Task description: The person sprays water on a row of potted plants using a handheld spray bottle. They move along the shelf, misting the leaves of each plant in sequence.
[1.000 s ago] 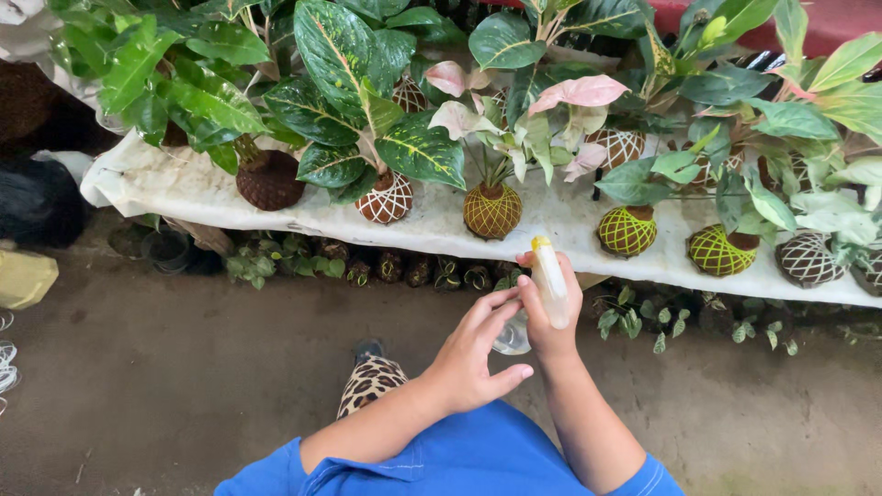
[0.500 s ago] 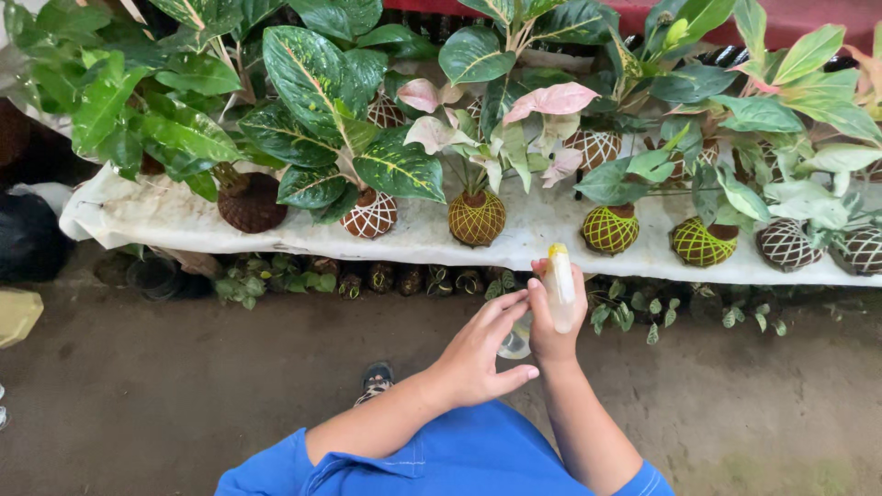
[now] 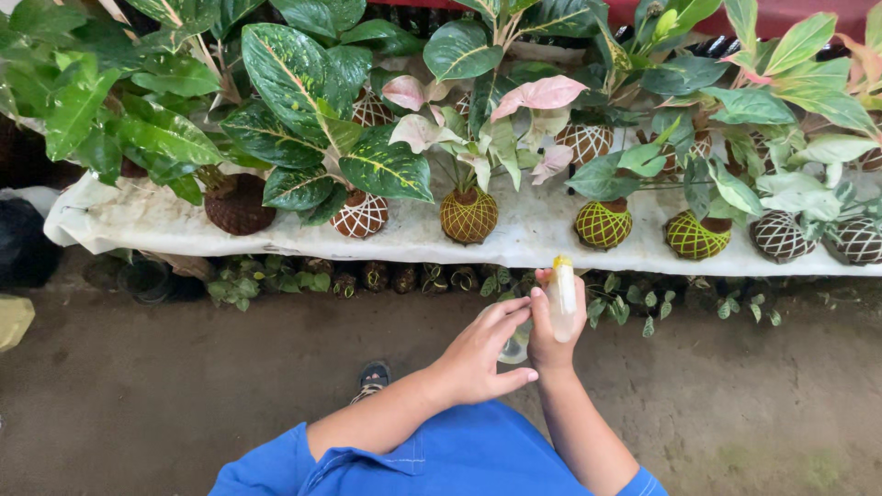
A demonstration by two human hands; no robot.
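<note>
The small spray bottle is pale and translucent, with a yellowish tip at its top end; it stands upright in mid-air just in front of the surface, above the earthen floor. The left hand has its fingers spread narrow and curved, the fingertips touching a clear rounded part low beside the bottle; that part is half hidden, so it may be the bottle's lower body or a cap. The right hand is wrapped around the bottle, thumb and fingers closed on its side.

Along the white-covered surface, plants sit in round moss balls wrapped in netting. At the left a dark brown ball carries large green leaves. Next, a brown ball in white netting holds broad green leaves speckled yellow. A yellow-netted ball bears pale pink and cream leaves. Two green-netted balls hold grey-green foliage. At the far right, dark balls in white netting carry pale green leaves. Under the surface's edge, a row of small dark pots holds little leafy cuttings.
</note>
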